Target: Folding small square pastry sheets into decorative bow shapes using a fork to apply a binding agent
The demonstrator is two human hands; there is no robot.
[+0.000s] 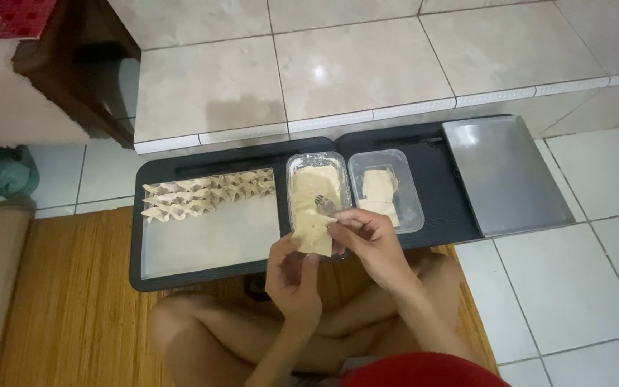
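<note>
Pale square dough wrapper (314,233) cradled in left hand (291,276); right hand (370,236) pinched metal fork (324,204) above. Risk judged: thin sheet tearing under tines.

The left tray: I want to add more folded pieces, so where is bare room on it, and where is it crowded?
The left tray is bare across its near part, below the rows of folded dumplings along its far edge. The metal tray at right is bare too. It is crowded in the middle: filling tub, wrapper tub, both hands.
</note>
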